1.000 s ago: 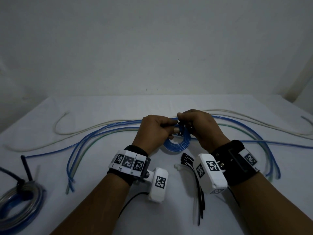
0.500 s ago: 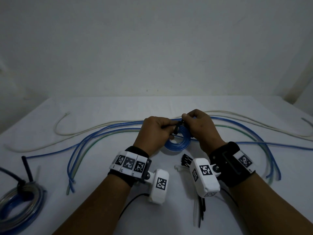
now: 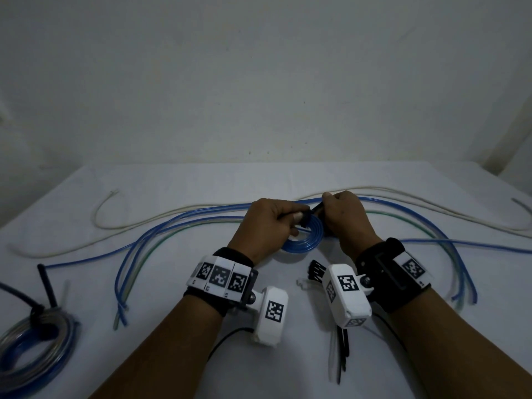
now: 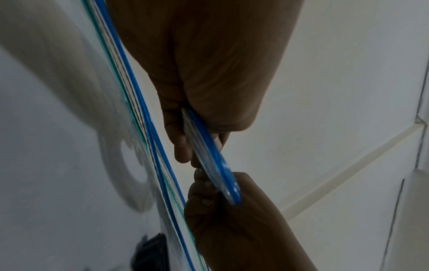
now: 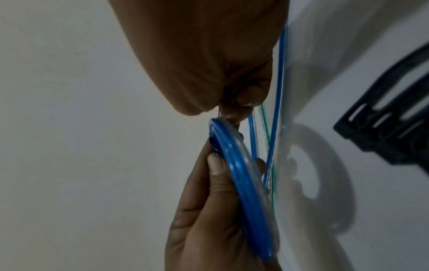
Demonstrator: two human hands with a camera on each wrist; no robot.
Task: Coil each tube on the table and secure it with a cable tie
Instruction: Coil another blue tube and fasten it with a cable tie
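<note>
A small coil of blue tube [image 3: 302, 242] is held just above the white table [image 3: 178, 185] at its middle. My left hand [image 3: 290, 223] grips the coil's left rim between thumb and fingers; the coil [image 4: 213, 161] shows edge-on in the left wrist view. A black cable tie [image 3: 305, 220] wraps the coil's top. My right hand [image 3: 328, 210] pinches the tie's tail just right of the coil. In the right wrist view the right hand [image 5: 234, 102] pinches a thin dark strip above the coil [image 5: 246, 183], and the left hand [image 5: 216, 201] grips from below.
Loose blue tubes [image 3: 161, 234], a green tube [image 3: 403, 217] and white tubes [image 3: 431, 203] arc across the table behind the hands. A tied bundle of coils [image 3: 34, 347] lies at the near left. Spare black cable ties [image 3: 316, 270] lie under my right wrist.
My right hand has drawn slightly to the right, away from the left hand, with the tie's tail in its pinch. The left hand keeps its hold on the coil.
</note>
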